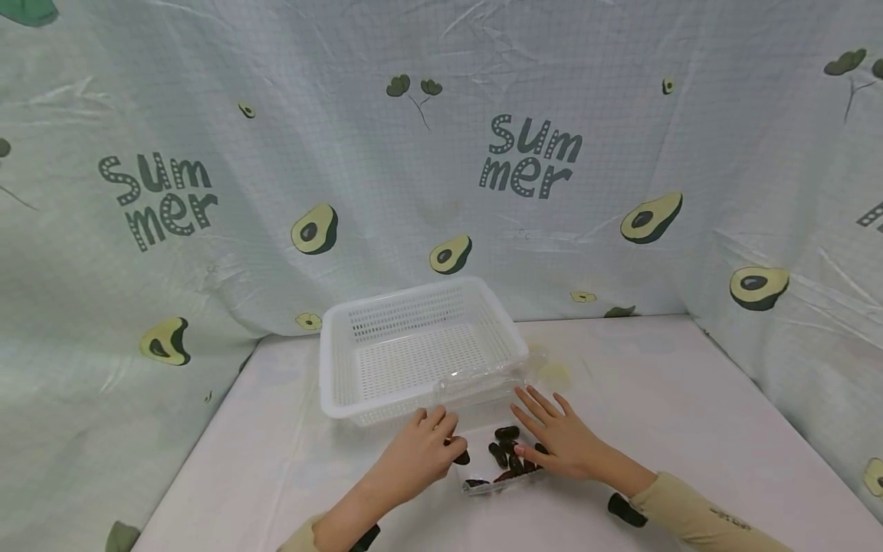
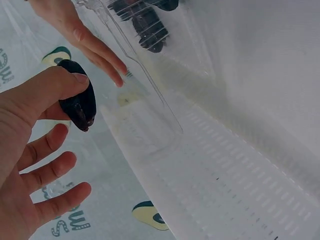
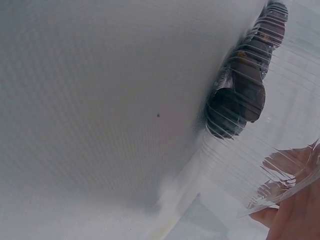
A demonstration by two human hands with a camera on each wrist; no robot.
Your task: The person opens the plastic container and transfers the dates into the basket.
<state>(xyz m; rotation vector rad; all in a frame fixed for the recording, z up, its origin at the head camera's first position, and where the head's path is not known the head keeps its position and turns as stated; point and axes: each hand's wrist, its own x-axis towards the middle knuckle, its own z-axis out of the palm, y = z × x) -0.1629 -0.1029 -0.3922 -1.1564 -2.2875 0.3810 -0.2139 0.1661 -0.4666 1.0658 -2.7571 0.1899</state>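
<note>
Between the thumb and forefinger my left hand pinches a dark, glossy oblong fruit; its other fingers are spread loosely. Just right of it lies a clear plastic box with several more dark fruits inside. My right hand reaches over the box's right side, fingers straight and spread, thumb close to the fruits; whether it touches them I cannot tell. The box's clear lid stands open toward the basket. Through clear plastic in the right wrist view, fruits appear in a row.
A white perforated basket stands behind the box, close to its lid. The table has a pale covering. Behind and on both sides hangs a printed curtain with avocados and lettering. Dark bands sit at the wrists.
</note>
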